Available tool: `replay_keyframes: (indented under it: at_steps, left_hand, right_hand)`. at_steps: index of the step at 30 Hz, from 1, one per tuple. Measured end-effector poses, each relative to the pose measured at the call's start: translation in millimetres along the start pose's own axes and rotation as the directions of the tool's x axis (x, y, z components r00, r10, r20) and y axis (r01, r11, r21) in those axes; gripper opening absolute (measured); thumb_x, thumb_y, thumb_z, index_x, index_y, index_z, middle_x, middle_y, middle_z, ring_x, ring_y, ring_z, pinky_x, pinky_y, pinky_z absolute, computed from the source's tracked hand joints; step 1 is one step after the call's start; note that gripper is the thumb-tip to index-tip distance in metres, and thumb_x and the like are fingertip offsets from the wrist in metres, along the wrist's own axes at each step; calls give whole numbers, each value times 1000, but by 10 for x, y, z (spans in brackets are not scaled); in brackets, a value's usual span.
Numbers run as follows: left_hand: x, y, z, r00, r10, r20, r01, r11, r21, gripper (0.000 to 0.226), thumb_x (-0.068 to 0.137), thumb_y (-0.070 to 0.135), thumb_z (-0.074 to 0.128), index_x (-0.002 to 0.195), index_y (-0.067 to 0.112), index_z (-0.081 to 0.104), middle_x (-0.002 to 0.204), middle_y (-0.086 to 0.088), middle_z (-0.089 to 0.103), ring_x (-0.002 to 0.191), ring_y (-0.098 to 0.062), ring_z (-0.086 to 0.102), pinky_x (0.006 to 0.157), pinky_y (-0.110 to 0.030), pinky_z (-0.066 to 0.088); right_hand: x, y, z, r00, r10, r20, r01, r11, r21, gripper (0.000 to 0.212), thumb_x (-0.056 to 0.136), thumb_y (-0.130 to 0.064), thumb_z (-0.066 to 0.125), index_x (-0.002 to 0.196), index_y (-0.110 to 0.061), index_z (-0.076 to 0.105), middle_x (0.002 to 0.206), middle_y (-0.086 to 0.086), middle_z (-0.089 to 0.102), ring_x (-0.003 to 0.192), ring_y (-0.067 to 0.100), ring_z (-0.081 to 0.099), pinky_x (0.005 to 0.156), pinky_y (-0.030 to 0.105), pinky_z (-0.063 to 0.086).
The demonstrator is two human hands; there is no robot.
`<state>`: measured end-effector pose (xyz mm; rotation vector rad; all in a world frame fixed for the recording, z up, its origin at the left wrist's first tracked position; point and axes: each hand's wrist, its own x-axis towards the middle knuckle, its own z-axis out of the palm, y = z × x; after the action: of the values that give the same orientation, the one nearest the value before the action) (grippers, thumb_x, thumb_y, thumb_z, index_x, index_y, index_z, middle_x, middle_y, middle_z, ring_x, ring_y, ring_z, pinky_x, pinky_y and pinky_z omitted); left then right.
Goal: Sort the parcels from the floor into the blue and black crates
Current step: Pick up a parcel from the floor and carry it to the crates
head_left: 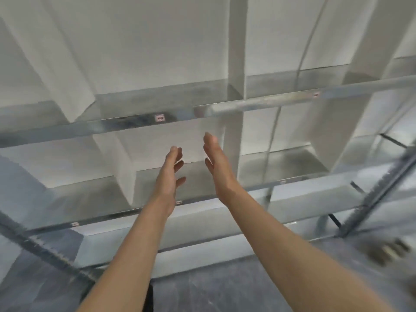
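Note:
Both arms reach forward towards a metal shelving rack (144, 123). My left hand (172, 176) and my right hand (217, 163) are raised side by side, palms facing each other, fingers straight and a little apart. Neither hand holds anything, and there is a gap between them. No parcel and no blue or black crate is in view. The picture is blurred.
The rack has bare galvanised shelves (281, 167) against a white wall, with white upright posts (235, 52) and a thin cable (306, 48) hanging down. A slotted metal upright (378, 190) slants at the right. Grey floor (213, 287) lies below. A blurred brownish object (388, 249) sits at the lower right.

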<state>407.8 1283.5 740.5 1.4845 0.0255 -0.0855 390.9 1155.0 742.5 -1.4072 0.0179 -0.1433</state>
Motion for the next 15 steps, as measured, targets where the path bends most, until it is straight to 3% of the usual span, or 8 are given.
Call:
replay_keyframes:
  at_steps: [3,7,10,12,15]
  left_hand:
    - [-133,-76,899,989,-6,149,3,1000,24,52,103,61,38,142,30,55,143,13,56,133,-9,51,108,-46,43]
    - [-399,-180,2021,936,-34,349,17,999,52,56,102,63,38,143,29,54,145,13,55,133,-10,51,107,-45,44]
    - [-624,-260,2731,865,-62,498,27,997,78,50,102,64,37,137,33,57,141,17,57,130,-4,52,109,-44,44]
    - [-761,-331,3172,809,-86,581,34,994,100,46,101,65,38,129,37,61,135,18,61,127,-2,54,106,-41,45]
    - [-962,-473,3787,716,-114,689,41,992,121,60,90,72,45,131,32,62,135,14,60,128,-5,54,101,-40,46]
  right_hand:
    - [-319,-198,-887,991,-11,-131,11,1000,-2,52,107,-66,33,154,-46,44,155,-34,44,144,-8,40,128,40,23]
    - [-734,-348,-1942,939,-53,-339,41,998,-43,80,96,-81,35,164,-39,30,170,-18,27,156,3,25,131,48,17]
    - [-1051,-400,-2605,881,-45,-471,30,999,-39,92,88,-91,37,163,-39,31,169,-19,28,156,2,25,131,49,17]
    - [-1281,-440,-2974,832,-53,-552,42,999,-34,82,94,-84,36,162,-38,33,167,-21,31,155,2,27,131,47,18]
    - [-1597,-426,-3500,741,-56,-669,54,998,-23,75,102,-74,33,165,-34,28,170,-17,27,156,2,25,131,46,17]
